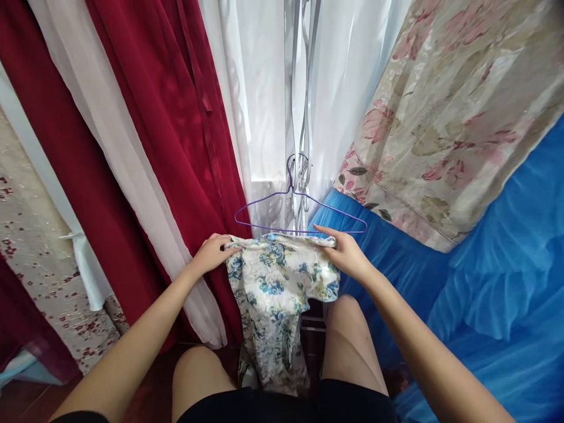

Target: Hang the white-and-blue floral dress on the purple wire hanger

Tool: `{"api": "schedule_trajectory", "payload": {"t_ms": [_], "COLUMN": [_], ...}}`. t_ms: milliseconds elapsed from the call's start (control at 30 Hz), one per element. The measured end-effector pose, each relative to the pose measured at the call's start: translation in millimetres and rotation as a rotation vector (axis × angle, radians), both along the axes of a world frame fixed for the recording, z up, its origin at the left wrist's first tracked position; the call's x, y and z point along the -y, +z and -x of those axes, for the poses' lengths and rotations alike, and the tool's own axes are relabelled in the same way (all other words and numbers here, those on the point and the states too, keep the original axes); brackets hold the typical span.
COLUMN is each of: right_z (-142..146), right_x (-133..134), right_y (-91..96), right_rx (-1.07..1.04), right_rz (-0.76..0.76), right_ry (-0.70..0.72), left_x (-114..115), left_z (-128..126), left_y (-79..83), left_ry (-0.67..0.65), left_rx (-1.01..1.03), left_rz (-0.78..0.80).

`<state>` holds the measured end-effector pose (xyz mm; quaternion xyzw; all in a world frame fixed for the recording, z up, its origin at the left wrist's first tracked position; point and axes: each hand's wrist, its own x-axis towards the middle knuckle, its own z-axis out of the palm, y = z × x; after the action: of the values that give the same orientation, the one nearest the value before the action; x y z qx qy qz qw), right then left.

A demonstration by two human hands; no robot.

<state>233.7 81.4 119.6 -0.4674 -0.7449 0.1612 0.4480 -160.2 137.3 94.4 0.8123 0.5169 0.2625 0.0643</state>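
Note:
A white garment with blue flowers [275, 276] hangs down between my knees, and its lower part narrows toward the floor. My left hand [215, 254] pinches the top left corner of the cloth. At the top right corner, my right hand [348, 252] grips it with the thumb in front and the index finger stretched out toward the hanger. Just above the cloth's top edge is a thin purple hanger [264, 197], its hook up by the white ribbons [302, 88]. Whether the cloth passes over the hanger's lower bar, I cannot tell.
Long dark red drapes [145, 147] and a pale sheer panel [110, 135] hang on the left. White fabric [264, 88] is straight ahead. To the right hang a beige cloth with pink flowers [423, 141] and blue ruffled fabric [476, 282]. Dark floor [154, 382] shows below.

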Motion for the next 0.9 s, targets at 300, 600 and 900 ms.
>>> {"api": "schedule_trajectory", "payload": {"t_ms": [300, 600, 900], "right_z": [-0.6, 12.8, 0.0], "right_x": [-33.5, -8.2, 26.8], "right_y": [-18.7, -16.2, -19.1], "right_rx": [0.087, 0.089, 0.137], "right_rz": [0.022, 0.072, -0.061], "right_ry": [-0.149, -0.062, -0.051], "left_x": [-39.4, -25.3, -0.4], "left_z": [-8.7, -46.0, -98.7], "left_y": [37.6, 71.6, 96.1], "left_ry": [0.043, 0.009, 0.113], "left_rx": [-0.110, 0.042, 0.214], "left_rz": [-0.078, -0.386, -0.602]}}
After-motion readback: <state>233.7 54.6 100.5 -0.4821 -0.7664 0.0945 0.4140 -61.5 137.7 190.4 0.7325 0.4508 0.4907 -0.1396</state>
